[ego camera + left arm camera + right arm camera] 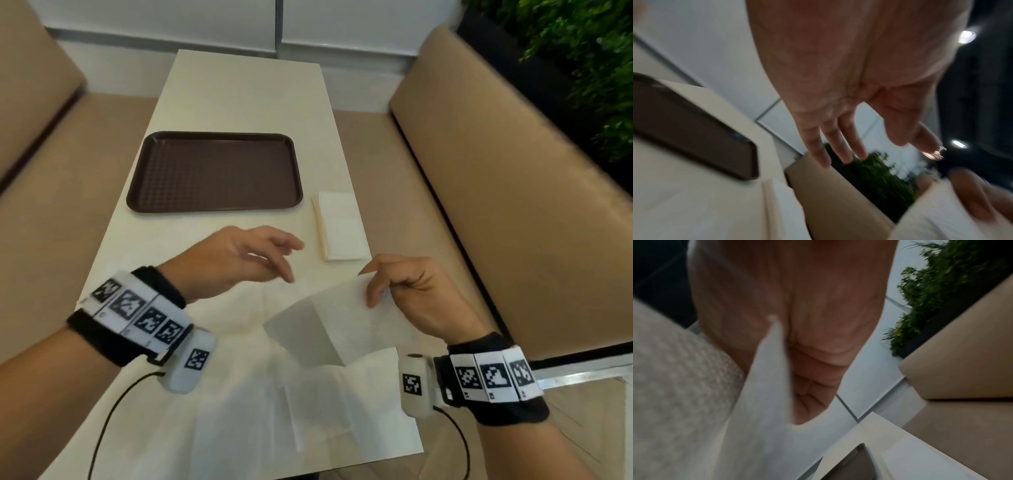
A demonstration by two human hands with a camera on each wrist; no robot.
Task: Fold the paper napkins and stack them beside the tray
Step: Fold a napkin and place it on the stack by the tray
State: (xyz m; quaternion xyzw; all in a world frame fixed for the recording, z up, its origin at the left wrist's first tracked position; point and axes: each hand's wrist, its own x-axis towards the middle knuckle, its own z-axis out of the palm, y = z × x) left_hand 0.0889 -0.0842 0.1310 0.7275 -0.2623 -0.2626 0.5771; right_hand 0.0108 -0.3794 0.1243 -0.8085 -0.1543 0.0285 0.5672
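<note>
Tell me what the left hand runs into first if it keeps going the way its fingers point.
Likely the stack of folded napkins beside the tray. The left hand points right and slightly away, fingers open, toward the stack's near end. Its height above the table is unclear, so it might pass over.

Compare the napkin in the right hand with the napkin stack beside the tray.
The held napkin is lifted off the table, pinched by the right hand; the napkin stack lies flat beside the tray. The held napkin is one partly opened, creased sheet; the stack is folded, narrow and layered. Both are white paper.
</note>
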